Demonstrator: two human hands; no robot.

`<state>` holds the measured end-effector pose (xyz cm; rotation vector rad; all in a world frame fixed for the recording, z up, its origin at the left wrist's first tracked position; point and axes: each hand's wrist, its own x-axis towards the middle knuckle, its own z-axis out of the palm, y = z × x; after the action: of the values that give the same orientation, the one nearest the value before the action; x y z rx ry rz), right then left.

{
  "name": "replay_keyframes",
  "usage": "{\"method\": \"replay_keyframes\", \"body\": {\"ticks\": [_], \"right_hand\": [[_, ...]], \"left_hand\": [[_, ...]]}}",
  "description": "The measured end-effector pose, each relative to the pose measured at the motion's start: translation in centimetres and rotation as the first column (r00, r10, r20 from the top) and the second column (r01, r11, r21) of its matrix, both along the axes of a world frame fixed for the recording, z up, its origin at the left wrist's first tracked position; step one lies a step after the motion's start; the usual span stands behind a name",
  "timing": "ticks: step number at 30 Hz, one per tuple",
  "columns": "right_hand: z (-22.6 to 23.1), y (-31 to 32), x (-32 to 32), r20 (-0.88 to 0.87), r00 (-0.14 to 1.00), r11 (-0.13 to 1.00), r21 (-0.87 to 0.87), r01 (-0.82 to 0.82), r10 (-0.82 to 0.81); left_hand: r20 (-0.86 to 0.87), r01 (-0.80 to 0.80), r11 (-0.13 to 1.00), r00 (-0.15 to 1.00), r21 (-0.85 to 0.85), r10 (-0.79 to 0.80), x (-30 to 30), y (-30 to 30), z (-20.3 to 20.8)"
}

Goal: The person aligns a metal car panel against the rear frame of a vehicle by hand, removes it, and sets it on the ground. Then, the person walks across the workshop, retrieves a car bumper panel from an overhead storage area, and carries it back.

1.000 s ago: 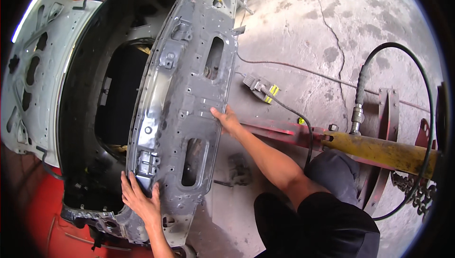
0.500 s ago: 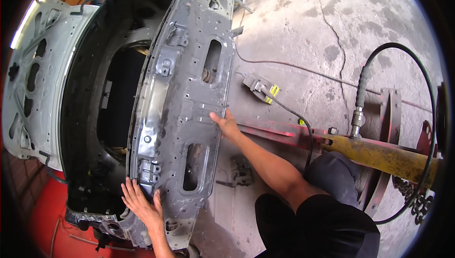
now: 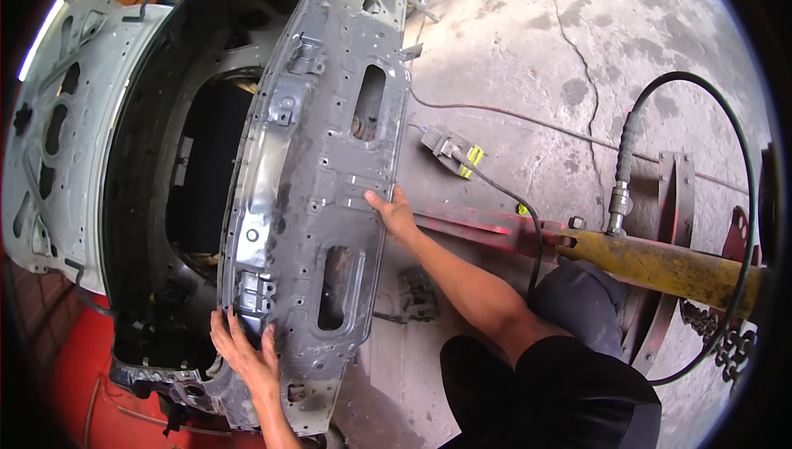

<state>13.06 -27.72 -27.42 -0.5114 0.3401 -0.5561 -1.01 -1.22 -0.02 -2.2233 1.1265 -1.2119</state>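
Observation:
A grey car rear panel (image 3: 330,160), bare metal in places, spans the middle of the view beside a dark trunk opening (image 3: 198,177). Resting on the panel's inner lip at the near end, my left hand (image 3: 250,360) has its fingers slightly bent over the rim and its thumb apart on the metal. Across the panel, my right hand (image 3: 394,214) grips the outer edge around mid-length. Its thumb lies on the panel's face, while some of its fingers are hidden past the edge. Neither hand holds a tool.
A raised whitish trunk lid (image 3: 62,136) stands at the left. On the concrete floor lie a grey foot pedal (image 3: 450,152) and cables. A red beam (image 3: 478,228) joins a yellow arm (image 3: 660,263) with a black hose (image 3: 738,136). A chain (image 3: 730,346) hangs at right.
The fingers of my left hand have drawn in from lying flatter to bending at the panel's lip. My right hand keeps its place on the outer edge. The whole view has shifted slightly.

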Motion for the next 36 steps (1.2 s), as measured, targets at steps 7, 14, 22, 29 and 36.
{"method": "replay_keyframes", "body": {"ticks": [7,14,22,29,36], "right_hand": [[1.2,-0.1,-1.2,0.070,0.994,0.994,0.057,-0.094,0.090],[0.1,-0.2,0.2,0.075,0.997,0.998,0.051,-0.040,0.036],[1.0,-0.4,-0.5,0.085,0.991,0.993,0.056,-0.107,0.102],[1.0,-0.3,0.0,0.013,0.996,0.995,0.056,-0.085,0.084],[1.3,-0.3,-0.6,0.012,0.995,0.994,0.027,-0.102,0.102]], "left_hand": [[-0.046,0.007,0.999,0.999,-0.043,-0.009,-0.5,0.0,0.3],[-0.055,0.050,0.998,0.997,-0.028,-0.052,-0.2,-0.2,0.1],[-0.102,0.096,0.991,0.989,-0.090,-0.105,-0.7,-0.7,0.6],[-0.103,0.071,0.994,0.991,-0.084,-0.079,-1.0,-1.1,0.7],[-0.098,0.069,0.994,0.992,-0.080,-0.077,-0.9,-1.1,0.6]]}}
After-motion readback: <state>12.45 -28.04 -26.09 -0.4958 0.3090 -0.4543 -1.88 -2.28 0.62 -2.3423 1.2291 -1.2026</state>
